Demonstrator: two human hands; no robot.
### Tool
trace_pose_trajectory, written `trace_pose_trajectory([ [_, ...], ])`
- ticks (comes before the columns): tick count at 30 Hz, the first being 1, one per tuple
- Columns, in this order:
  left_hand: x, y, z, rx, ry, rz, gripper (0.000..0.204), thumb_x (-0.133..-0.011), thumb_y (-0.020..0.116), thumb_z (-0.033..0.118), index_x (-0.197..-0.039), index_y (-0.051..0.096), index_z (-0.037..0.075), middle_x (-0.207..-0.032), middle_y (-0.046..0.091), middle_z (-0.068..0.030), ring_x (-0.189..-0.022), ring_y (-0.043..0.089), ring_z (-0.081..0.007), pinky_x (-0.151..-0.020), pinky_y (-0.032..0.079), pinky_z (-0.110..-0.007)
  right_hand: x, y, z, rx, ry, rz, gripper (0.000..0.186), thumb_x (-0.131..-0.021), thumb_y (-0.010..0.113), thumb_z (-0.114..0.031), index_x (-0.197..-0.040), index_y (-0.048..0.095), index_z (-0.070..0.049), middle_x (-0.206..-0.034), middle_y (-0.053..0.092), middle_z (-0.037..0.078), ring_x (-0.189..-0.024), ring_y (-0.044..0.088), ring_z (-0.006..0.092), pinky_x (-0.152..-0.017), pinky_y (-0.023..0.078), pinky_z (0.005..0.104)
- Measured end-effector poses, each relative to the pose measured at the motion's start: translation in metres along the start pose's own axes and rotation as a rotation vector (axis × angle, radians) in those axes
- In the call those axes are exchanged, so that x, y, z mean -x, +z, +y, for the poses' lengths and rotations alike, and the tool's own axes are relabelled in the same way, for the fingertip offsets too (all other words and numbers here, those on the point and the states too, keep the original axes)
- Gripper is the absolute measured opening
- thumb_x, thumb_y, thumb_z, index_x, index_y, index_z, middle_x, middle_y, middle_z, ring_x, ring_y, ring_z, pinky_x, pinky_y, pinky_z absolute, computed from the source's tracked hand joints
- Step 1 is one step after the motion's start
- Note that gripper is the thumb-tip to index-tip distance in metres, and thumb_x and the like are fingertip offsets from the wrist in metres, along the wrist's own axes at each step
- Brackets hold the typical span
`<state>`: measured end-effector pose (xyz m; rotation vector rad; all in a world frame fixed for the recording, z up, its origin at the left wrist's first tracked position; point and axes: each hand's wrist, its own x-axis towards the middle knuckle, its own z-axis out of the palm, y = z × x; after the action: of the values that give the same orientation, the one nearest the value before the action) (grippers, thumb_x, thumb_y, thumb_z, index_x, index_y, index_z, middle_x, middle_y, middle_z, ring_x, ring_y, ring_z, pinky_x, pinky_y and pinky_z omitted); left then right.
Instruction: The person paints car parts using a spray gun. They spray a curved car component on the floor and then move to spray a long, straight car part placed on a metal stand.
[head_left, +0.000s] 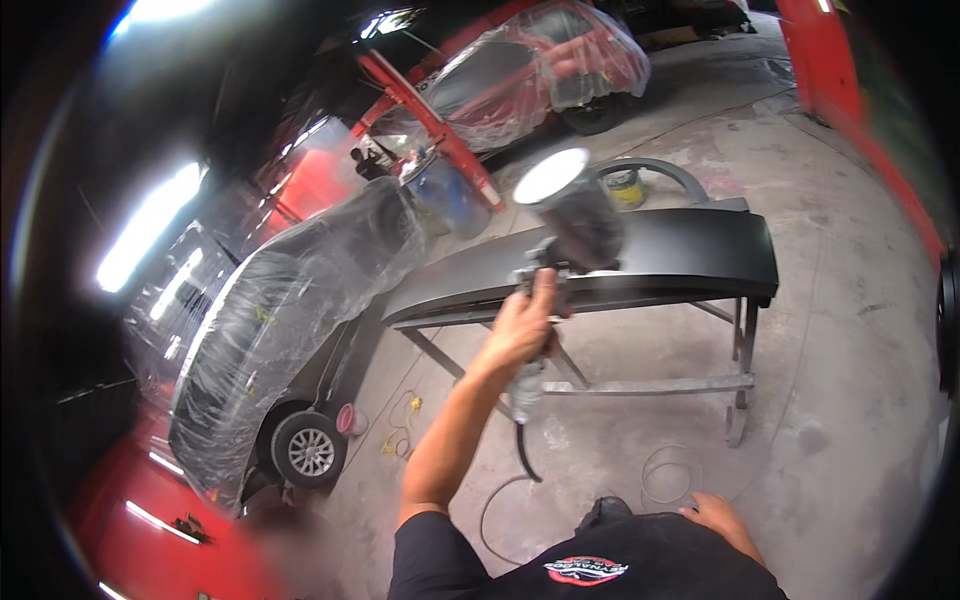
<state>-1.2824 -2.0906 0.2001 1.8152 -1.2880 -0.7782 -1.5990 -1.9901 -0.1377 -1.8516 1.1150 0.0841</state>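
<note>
My left hand (525,325) grips a paint spray gun (588,225), raised in front of me. The gun's dark cup with a bright, pale top is blurred, and a dark hose (522,450) hangs from below the handle. Behind the gun, a long, curved dark grey car panel (690,245) lies across a metal stand (650,386). From this view the gun overlaps the panel; I cannot tell the gap between them. Low beside my body is my right hand (715,515), its fingers too small and partly hidden to read.
A plastic-covered car (290,280) stands left of the panel, its wheel (308,450) exposed. Farther back are a covered red car (540,65), a red post (430,125), a blue drum (447,195), and a yellow can (625,188). A yellow-ended cord (405,425) lies on the floor.
</note>
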Motion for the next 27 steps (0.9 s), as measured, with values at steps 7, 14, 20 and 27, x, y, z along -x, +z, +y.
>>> trace_pose_trajectory([
  [7,-0.005,0.13,0.054,0.132,0.101,-0.532,0.067,-0.094,0.03,0.063,-0.083,0.06,0.004,-0.055,0.047,-0.0022,-0.041,0.043,-0.0094,-0.04,0.035,-0.026,0.002,0.031,0.029,-0.07,-0.09,0.183,0.058,-0.084,0.061,-0.042,-0.12,0.056,0.003,-0.113,0.061,0.024,-0.109,0.054,0.0411,-0.094,0.042,0.0449],
  [14,0.003,0.112,0.031,0.353,0.24,-0.804,0.071,-0.091,0.034,0.066,-0.084,0.056,-0.002,-0.076,0.062,-0.0073,-0.04,0.047,-0.0111,-0.038,0.038,-0.025,-0.011,0.036,0.024,-0.089,0.037,0.073,0.054,-0.081,0.067,-0.037,-0.116,0.058,0.002,-0.11,0.062,0.023,-0.104,0.057,0.0397,-0.09,0.044,0.0441],
  [20,-0.008,-0.034,-0.029,0.159,0.063,-0.277,0.083,-0.085,0.026,0.077,-0.076,0.062,0.002,-0.048,0.044,-0.0012,-0.041,0.043,-0.0095,-0.041,0.033,-0.027,-0.065,0.026,-0.008,-0.019,-0.029,0.018,0.051,-0.08,0.067,-0.035,-0.113,0.059,0.004,-0.106,0.064,0.023,-0.1,0.06,0.0386,-0.087,0.046,0.0435],
  [27,-0.016,-0.249,-0.178,0.096,-0.174,0.303,0.071,-0.084,0.036,0.075,-0.091,0.057,0.008,-0.076,0.062,-0.0033,-0.043,0.046,-0.007,-0.036,0.035,-0.023,-0.162,0.044,-0.076,0.159,-0.128,-0.082,0.054,-0.078,0.069,-0.035,-0.115,0.06,0.003,-0.102,0.066,0.021,-0.096,0.063,0.0369,-0.085,0.048,0.0428],
])
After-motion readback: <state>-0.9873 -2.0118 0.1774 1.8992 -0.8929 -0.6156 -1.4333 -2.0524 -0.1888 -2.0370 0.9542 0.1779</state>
